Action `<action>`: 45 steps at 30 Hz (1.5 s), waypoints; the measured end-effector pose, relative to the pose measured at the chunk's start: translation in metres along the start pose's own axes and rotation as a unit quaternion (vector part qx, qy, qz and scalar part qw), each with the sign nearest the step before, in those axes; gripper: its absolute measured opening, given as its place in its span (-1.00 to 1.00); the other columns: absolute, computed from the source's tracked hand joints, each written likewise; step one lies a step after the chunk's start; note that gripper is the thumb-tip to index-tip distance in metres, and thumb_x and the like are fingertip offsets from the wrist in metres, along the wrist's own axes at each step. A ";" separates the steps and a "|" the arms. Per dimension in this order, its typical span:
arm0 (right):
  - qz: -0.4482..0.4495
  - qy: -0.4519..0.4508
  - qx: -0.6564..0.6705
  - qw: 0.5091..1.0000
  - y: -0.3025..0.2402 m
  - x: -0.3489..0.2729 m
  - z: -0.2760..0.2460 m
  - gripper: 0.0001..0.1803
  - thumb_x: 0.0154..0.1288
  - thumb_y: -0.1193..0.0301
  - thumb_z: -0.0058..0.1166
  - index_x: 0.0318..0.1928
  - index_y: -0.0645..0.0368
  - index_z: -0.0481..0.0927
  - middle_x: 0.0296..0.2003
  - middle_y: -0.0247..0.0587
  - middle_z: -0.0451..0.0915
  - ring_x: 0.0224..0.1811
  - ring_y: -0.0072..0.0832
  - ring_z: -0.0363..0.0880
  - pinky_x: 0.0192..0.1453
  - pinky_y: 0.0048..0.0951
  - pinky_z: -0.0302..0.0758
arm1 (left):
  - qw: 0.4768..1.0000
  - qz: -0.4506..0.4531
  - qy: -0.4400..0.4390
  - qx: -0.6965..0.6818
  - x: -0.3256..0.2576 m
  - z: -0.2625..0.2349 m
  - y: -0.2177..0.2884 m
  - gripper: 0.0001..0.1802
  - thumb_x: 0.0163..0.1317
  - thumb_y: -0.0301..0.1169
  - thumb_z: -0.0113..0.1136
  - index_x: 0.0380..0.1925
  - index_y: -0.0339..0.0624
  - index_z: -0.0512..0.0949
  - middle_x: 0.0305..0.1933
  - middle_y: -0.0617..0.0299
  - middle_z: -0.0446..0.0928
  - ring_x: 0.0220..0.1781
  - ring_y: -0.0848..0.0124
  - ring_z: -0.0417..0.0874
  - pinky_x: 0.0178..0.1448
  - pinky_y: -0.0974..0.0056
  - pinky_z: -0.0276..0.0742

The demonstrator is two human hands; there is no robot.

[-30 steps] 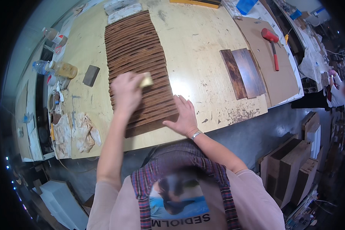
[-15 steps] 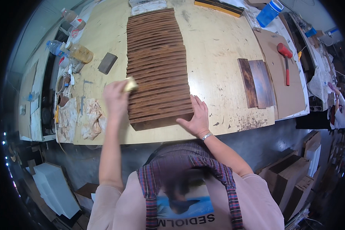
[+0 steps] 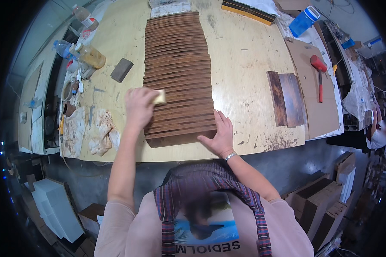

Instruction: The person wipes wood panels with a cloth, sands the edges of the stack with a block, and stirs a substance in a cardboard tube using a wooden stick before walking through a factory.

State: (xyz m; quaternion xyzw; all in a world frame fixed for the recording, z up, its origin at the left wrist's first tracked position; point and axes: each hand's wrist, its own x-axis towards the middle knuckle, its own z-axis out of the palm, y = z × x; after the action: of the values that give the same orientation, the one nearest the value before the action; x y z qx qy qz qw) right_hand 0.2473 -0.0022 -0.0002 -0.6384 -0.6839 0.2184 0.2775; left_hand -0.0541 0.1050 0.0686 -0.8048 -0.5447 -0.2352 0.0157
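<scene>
A long row of dark brown wooden boards (image 3: 180, 81), packed side by side with uneven ends, lies down the middle of the table. My left hand (image 3: 140, 106) is closed on a small pale yellow pad (image 3: 159, 97), which it presses on the boards' top edges near the left side. At the near right corner my right hand (image 3: 221, 135) lies against the boards, fingers stretched along their right side and thumb at the front face. A dark grey rectangular block (image 3: 122, 70) sits on the table left of the boards.
Bottles and jars (image 3: 91, 56) and stained rags (image 3: 103, 130) line the table's left side. Right of the boards lie two loose wood pieces (image 3: 287, 99) and a red mallet (image 3: 319, 77) on cardboard. A blue jug (image 3: 303, 21) stands far right. Another person (image 3: 379, 132) is at the right edge.
My left hand has moved right with the yellow pad, from the boards' left edge further onto their top. My right hand stays at the near right corner. The view has shifted slightly.
</scene>
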 end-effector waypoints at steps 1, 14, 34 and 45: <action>0.000 -0.003 0.002 1.000 0.001 0.001 0.000 0.22 -0.21 -0.03 0.49 0.44 0.24 0.20 0.32 0.15 0.34 0.45 -0.03 0.18 0.55 -0.01 0.00 | 1.000 -0.022 -0.015 0.011 -0.005 0.001 -0.017 -0.65 -0.01 -0.56 0.28 -0.16 0.00 0.66 -0.15 0.21 0.59 0.00 0.16 0.54 0.12 0.08 0.43; 0.008 -0.040 -0.005 0.999 0.001 0.001 -0.001 0.23 -0.13 -0.07 0.47 0.43 0.33 0.15 0.37 0.18 0.26 0.47 -0.01 0.13 0.56 0.02 -0.02 | 0.989 -0.141 0.050 0.018 0.007 0.012 -0.039 -0.63 -0.04 -0.47 0.37 -0.14 -0.04 0.67 -0.14 0.15 0.63 -0.03 0.14 0.57 0.14 0.07 0.42; -0.015 -0.053 0.174 0.983 0.031 0.017 -0.015 -0.03 0.03 0.23 0.37 0.43 0.29 0.22 0.35 0.07 0.34 0.43 -0.03 0.22 0.50 -0.08 0.11 | 0.994 0.109 -0.027 -0.016 0.137 0.090 0.046 -0.60 -0.01 -0.47 0.39 -0.10 0.05 0.65 -0.20 0.22 0.55 -0.03 0.20 0.52 0.10 0.02 0.40; 0.012 -0.053 0.224 0.973 0.041 0.153 -0.010 0.20 0.02 0.13 0.43 0.49 0.40 -0.04 0.46 0.25 0.06 0.52 0.02 0.02 0.59 -0.14 0.00 | 0.991 0.118 -0.064 -0.023 0.164 0.086 0.085 -0.50 0.02 -0.58 0.28 0.01 0.10 0.64 -0.17 0.19 0.51 -0.02 0.15 0.48 0.10 0.07 0.38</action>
State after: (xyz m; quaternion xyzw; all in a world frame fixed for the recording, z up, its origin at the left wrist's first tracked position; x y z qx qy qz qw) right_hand 0.2802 0.1535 -0.0045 -0.5557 -0.6238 0.4028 0.3740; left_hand 0.1008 0.2369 0.0768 -0.8771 -0.4401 -0.1919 -0.0103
